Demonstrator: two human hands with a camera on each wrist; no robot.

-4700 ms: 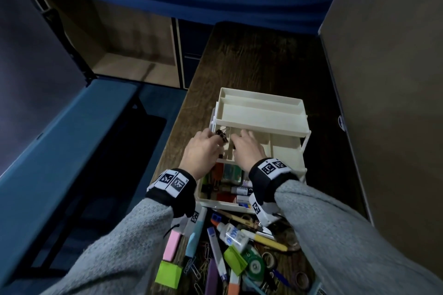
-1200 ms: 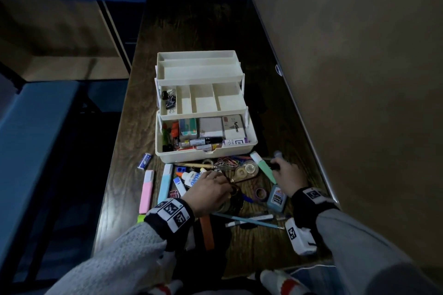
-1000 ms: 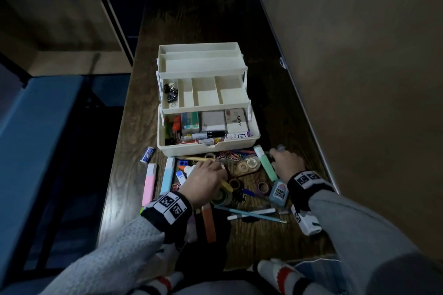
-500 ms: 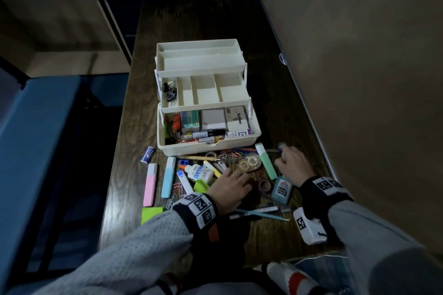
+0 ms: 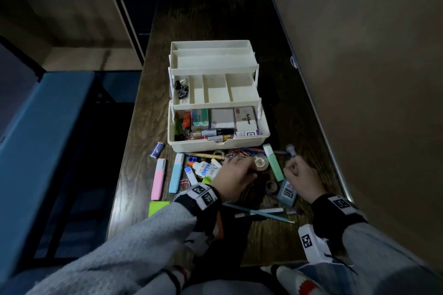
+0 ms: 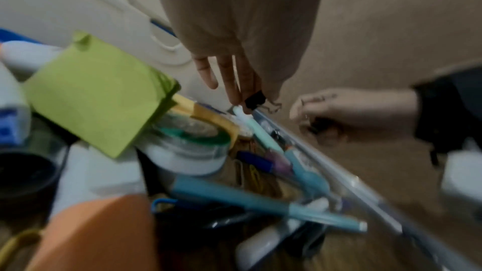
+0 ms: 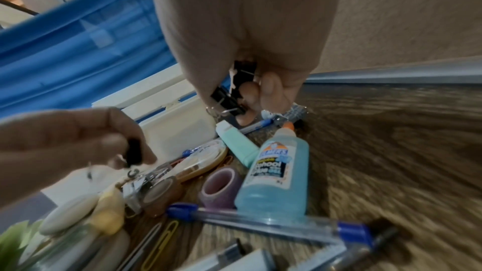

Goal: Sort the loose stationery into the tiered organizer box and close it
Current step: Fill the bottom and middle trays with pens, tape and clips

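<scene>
The cream tiered organizer (image 5: 215, 145) stands open on the wooden table, its bottom tier full of boxes and markers. Black binder clips (image 5: 182, 90) lie in the middle tier's left compartment. My left hand (image 5: 239, 167) hovers low over the loose pile just in front of the box and pinches one black binder clip (image 6: 255, 99), which also shows as a binder clip (image 7: 133, 153) in the right wrist view. My right hand (image 5: 294, 167) is to the right beside the mint highlighter (image 5: 273, 161), its fingers curled round several black binder clips (image 7: 227, 98).
Loose around the hands lie a pink highlighter (image 5: 158, 178), a blue highlighter (image 5: 176, 172), a white glue bottle (image 5: 206, 167), a blue glue bottle (image 5: 286, 193), tape rolls (image 5: 261, 163), pens (image 5: 261, 211) and green sticky notes (image 5: 158, 207). A wall (image 5: 359, 79) borders the table on the right.
Both hands came back from the middle tier to the pile. In the last second my left hand slid right toward the tape roll, and my right hand stayed by the mint highlighter.
</scene>
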